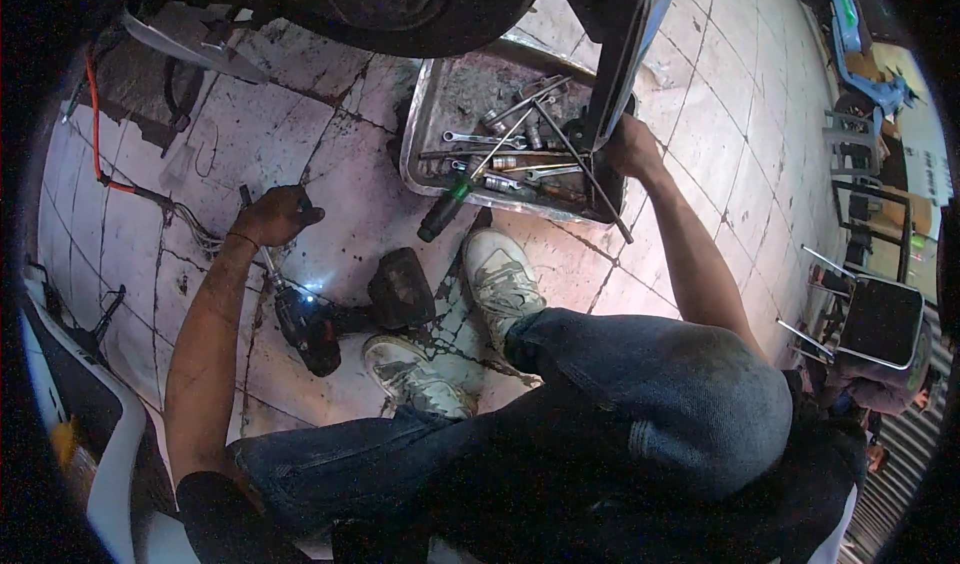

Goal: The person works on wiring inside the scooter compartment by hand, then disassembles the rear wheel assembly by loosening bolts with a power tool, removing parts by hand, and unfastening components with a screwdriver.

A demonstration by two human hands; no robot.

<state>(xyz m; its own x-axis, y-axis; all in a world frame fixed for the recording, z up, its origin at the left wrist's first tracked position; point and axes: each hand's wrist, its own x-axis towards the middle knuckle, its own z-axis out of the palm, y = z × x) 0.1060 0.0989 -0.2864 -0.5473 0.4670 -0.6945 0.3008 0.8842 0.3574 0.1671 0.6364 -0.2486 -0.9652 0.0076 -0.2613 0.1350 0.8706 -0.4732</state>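
On the left, my left hand (275, 216) is closed around the thin metal shaft (268, 262) that runs up from a dark cordless drill (305, 329). The shaft's dark end shows beyond my knuckles. The drill lies on the floor with its small light lit. My right hand (633, 149) is curled at the lower end of a dark upright panel (630, 59), beside a metal tray (410, 154). The panel hides some of its fingers, so what it holds cannot be made out. Inside the tray are a combination wrench (485, 139), several sockets and rods, and a green-handled screwdriver (446, 209) leaning over the near rim.
A large dark round part (400, 4), apparently a wheel, hangs over the tray's far side. Orange cable (96, 134) runs along the left floor. My shoes (500, 274) stand close to the drill and tray. A black-seated chair (880, 319) is at the right.
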